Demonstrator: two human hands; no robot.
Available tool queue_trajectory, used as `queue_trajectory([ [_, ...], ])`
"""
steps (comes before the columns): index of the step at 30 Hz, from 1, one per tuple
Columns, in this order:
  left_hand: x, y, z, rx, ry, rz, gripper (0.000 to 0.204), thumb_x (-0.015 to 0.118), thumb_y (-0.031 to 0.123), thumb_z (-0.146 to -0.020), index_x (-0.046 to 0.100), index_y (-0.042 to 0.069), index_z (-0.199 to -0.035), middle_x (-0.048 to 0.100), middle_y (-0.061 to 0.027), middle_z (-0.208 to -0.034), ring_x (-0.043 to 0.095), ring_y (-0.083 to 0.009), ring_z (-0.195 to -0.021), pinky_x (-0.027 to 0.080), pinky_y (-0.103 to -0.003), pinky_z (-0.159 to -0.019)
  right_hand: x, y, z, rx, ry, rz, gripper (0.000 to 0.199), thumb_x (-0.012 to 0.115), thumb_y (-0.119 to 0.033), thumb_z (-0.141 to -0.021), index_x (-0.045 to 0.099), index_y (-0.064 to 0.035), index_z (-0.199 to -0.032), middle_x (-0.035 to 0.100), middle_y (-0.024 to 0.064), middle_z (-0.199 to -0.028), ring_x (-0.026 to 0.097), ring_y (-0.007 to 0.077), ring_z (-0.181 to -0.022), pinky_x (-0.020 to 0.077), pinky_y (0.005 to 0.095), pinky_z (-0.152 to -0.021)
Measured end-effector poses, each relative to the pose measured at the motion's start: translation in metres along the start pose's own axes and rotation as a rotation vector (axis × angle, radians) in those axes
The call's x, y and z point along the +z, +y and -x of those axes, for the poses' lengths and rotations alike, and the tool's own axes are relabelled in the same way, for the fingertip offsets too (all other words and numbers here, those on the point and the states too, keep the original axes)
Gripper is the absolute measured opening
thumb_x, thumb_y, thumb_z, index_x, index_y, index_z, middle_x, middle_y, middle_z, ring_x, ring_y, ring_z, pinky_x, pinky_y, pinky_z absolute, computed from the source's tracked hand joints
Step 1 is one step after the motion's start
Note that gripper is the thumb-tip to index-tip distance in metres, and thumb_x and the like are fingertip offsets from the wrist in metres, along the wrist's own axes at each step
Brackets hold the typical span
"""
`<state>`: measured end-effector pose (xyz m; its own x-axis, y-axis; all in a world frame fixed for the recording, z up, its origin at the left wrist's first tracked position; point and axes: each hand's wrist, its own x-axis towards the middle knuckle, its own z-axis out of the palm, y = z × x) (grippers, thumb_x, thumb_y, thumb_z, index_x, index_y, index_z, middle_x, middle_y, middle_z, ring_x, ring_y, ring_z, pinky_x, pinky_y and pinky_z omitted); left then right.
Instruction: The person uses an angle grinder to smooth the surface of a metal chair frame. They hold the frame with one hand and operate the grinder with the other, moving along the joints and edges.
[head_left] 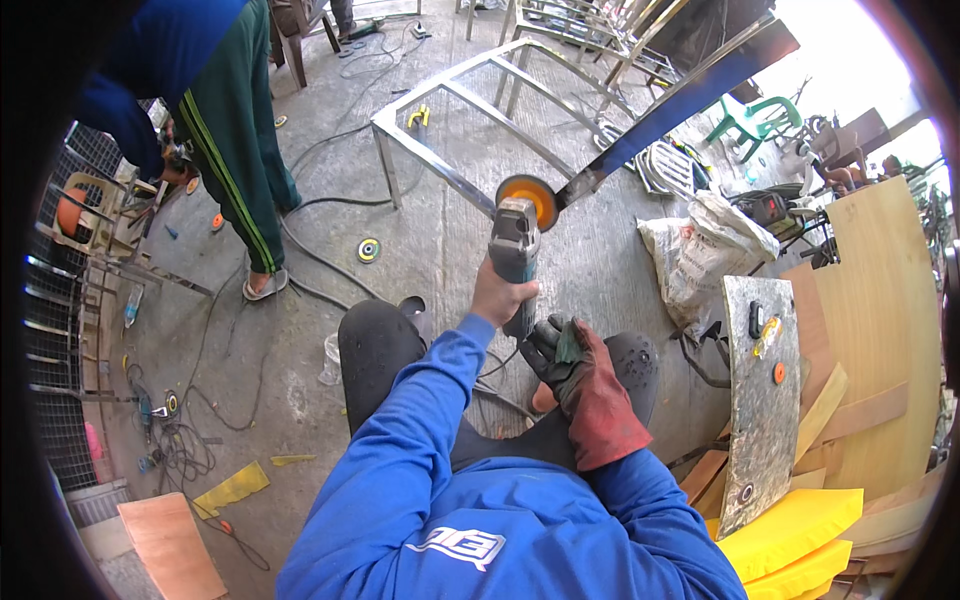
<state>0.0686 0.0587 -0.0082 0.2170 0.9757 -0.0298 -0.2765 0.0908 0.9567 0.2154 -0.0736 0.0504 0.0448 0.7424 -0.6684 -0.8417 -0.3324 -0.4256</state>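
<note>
The grinder [516, 243] is sitting at the centre of the view, above the person's knees, with its disc [540, 203] pointing away from the body. The left hand [497, 292], bare, is gripping the grinder's body. The right hand [568, 356], wearing a glove, is curling its fingers just beside the grinder's rear end; whether they are closing on it, I cannot tell. The frame [440, 169] is standing on the floor [300, 385] beyond the grinder and to its left, while a bar [672, 124] is running from beside the disc off to the upper right. Whether the disc is touching either one is not showing, nor whether it is spinning.

The step in hand is seemingly grinding or smoothing the metal close to where the bar and frame are meeting. The next move is probably calling for a firm hold by both hands, the disc meeting the metal evenly, and the bare fingers keeping clear of it.

Farther out, a loose disc [369, 250] is lying left of the grinder, and a co-worker [228, 160] is bending over beyond that. Right of the grinder, a sack [700, 245] is slumping and a board [752, 435] is leaning.
</note>
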Motion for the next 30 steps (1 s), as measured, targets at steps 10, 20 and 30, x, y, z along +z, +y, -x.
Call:
queue_trajectory([
  [10,0.013,0.021,-0.009,0.045,-0.037,0.093,0.062,0.084,0.0,-0.067,0.057,0.006,-0.123,0.065,-0.003,-0.106,0.063,-0.0149,-0.093,0.055,-0.033,-0.085,-0.007,-0.001,-0.003,0.032,0.007,-0.061,0.046,0.047,-0.032,-0.107,0.05,0.0058,-0.132,0.064,0.027,-0.119,0.063,0.0435,-0.117,0.05,0.0603,-0.108],
  [20,0.01,0.02,-0.005,0.079,-0.012,-0.005,0.061,0.084,0.003,-0.068,0.057,0.006,-0.122,0.066,-0.0029,-0.105,0.064,-0.0141,-0.091,0.055,-0.033,-0.084,-0.008,-0.001,-0.007,0.004,0.072,-0.054,0.046,0.049,-0.034,-0.106,0.05,0.0031,-0.134,0.066,0.0245,-0.118,0.066,0.0411,-0.113,0.0548,0.0564,-0.105],
  [30,0.01,0.016,0.01,0.138,0.008,-0.166,0.061,0.085,0.009,-0.067,0.057,0.006,-0.121,0.069,-0.0065,-0.104,0.067,-0.0179,-0.091,0.055,-0.035,-0.084,-0.013,-0.004,-0.007,0.01,0.025,-0.104,0.044,0.047,-0.032,-0.106,0.052,0.0041,-0.131,0.064,0.0256,-0.119,0.062,0.0438,-0.116,0.0491,0.0612,-0.109],
])
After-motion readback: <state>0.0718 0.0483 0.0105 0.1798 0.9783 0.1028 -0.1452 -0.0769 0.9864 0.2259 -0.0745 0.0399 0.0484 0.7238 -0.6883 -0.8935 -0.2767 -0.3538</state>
